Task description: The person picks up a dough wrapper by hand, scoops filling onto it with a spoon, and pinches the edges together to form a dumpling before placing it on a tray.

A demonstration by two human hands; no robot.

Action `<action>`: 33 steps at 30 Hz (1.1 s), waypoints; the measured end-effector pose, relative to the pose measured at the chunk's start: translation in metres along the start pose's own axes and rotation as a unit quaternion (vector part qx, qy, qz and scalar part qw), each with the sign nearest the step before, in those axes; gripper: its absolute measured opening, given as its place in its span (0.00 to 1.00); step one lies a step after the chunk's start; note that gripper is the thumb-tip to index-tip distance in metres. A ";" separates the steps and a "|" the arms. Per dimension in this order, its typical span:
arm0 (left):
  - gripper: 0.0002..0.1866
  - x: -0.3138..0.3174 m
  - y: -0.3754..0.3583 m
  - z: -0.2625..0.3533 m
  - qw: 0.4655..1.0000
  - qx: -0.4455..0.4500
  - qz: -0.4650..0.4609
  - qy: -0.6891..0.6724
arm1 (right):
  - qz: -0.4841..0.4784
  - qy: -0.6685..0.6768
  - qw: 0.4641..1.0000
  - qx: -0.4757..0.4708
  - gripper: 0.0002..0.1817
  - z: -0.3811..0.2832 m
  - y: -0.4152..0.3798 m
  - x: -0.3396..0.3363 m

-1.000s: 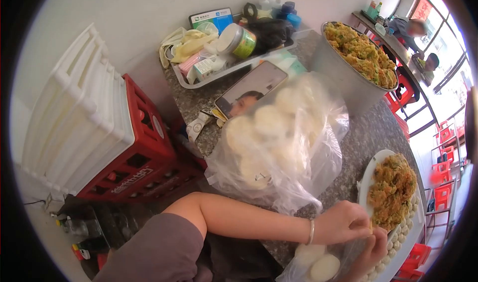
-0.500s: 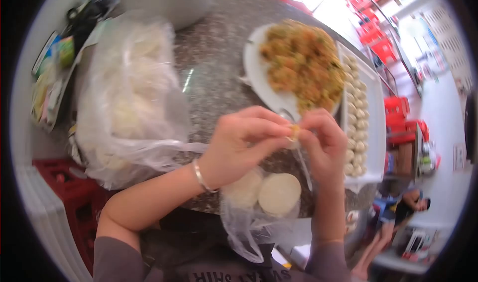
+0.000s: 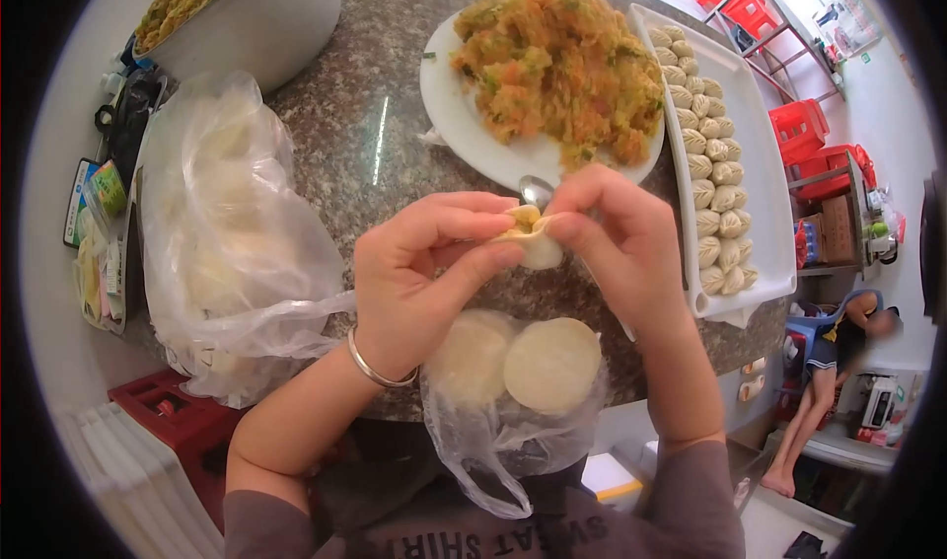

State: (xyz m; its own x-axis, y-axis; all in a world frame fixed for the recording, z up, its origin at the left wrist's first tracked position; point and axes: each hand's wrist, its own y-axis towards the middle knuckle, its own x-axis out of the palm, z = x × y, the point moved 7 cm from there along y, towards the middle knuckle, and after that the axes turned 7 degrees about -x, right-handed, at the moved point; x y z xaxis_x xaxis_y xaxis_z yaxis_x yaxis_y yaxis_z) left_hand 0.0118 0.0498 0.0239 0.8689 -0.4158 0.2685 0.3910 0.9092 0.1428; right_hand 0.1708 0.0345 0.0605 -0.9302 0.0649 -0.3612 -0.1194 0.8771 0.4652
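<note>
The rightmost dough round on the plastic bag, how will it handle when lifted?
The dough round probably flops, since a similar wrapper between the left hand and right hand is bent. Lying flat, it seems unlikely to roll. It looks thin, so likely light.

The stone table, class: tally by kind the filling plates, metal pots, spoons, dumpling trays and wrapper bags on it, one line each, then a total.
White plate of filling: 1
Metal pot: 1
Spoon: 1
Tray of pleated dumplings: 1
Large bag and small bag, with round wrappers: 2
Total: 6
</note>
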 end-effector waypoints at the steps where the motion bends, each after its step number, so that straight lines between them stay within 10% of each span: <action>1: 0.10 0.000 0.000 -0.001 1.000 -0.004 0.000 0.001 | -0.026 0.019 0.999 0.015 0.04 0.002 0.000 0.002; 33: 0.09 -0.008 -0.001 0.005 0.998 0.027 0.054 0.016 | 0.066 0.010 0.998 -0.023 0.02 -0.005 -0.004 0.007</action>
State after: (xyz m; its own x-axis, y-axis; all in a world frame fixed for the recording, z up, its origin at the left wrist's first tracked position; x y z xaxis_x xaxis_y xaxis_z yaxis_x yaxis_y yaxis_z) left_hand 0.0029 0.0517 0.0260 0.9143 -0.3146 0.2553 0.2789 0.9457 0.1667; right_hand 0.1630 0.0292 0.0602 -0.9453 0.1685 -0.2792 -0.0110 0.8392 0.5438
